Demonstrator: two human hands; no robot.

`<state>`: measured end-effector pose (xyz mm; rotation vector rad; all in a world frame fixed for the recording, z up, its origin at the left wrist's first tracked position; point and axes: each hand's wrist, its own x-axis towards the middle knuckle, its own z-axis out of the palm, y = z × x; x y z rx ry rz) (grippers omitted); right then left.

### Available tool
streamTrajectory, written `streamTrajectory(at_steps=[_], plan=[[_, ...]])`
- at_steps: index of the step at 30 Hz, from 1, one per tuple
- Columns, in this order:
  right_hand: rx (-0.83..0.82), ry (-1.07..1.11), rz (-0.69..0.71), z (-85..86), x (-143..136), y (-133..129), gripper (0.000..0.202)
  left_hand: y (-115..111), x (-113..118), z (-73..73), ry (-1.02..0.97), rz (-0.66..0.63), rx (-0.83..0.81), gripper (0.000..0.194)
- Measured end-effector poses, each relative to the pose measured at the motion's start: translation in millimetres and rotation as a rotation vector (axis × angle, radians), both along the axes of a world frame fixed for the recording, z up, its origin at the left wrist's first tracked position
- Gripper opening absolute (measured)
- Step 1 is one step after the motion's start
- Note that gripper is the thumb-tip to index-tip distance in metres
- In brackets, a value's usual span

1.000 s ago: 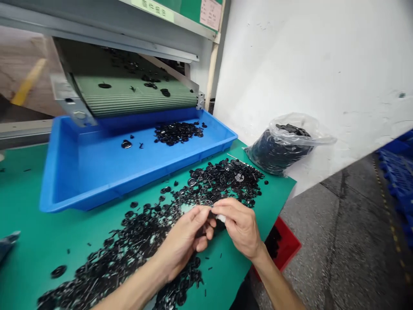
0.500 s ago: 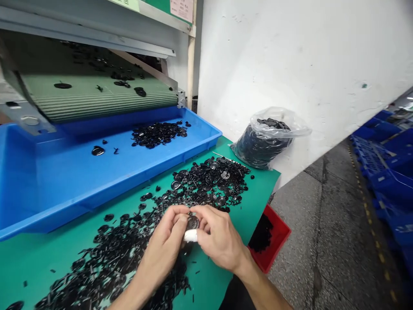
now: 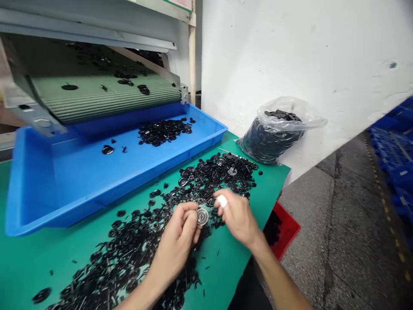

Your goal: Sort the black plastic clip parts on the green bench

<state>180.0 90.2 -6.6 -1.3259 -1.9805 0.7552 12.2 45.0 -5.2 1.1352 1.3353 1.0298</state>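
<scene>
My left hand (image 3: pixel 181 230) pinches a dark round button (image 3: pixel 202 217) by its left edge between thumb and fingers. The button's face, with a raised rim and small marks at its centre, is turned up towards me. My right hand (image 3: pixel 238 215) is apart from it, to the right, above loose black parts. Its fingers are curled in, with white tape round one digit; whatever may be between the fingertips is hidden. Under and around both hands spreads a pile of black buttons and small sprue-like bits (image 3: pixel 129 241) on the green table top (image 3: pixel 222 275).
A blue tray (image 3: pixel 80 198) holding black parts stands below a green conveyor belt (image 3: pixel 106 97). An open clear bag (image 3: pixel 274 137) of black pieces leans against the white wall (image 3: pixel 290 51). Below the table's right edge is a red bin (image 3: pixel 288 230).
My right hand has let go of the button and moved right and slightly up. My left hand keeps the button, now more openly in view. The camera view has shifted slightly.
</scene>
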Motion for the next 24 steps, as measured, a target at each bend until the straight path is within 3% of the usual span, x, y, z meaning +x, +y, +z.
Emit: streamTrajectory(at_steps=[2,4,9,13,17,21,24], plan=[[0.118,-0.278,-0.059,4.8,17,10,0.032,-1,-1,-1.1,0.039,-0.007,0.005,0.03],[0.118,-0.494,-0.076,7.7,29,19,0.029,-2,-1,-2.6,0.075,-0.027,0.013,0.032],[0.064,-0.625,-0.032,5.3,36,30,0.026,-5,0,-5.2,0.071,-0.039,0.025,0.033],[0.091,-0.501,-0.028,3.7,35,27,0.021,-4,1,-2.7,-0.053,-0.03,-0.021,0.029],[0.126,-0.243,-0.048,3.5,31,21,0.015,1,-3,2.7,-0.368,-0.076,-0.158,0.023],[-0.061,0.13,-0.064,-1.5,18,14,0.009,5,-6,9.0,-0.64,-0.039,-0.25,0.019],[-0.191,0.348,-0.072,-3.8,6,2,0.026,5,-4,9.6,-0.647,-0.052,-0.245,0.025]])
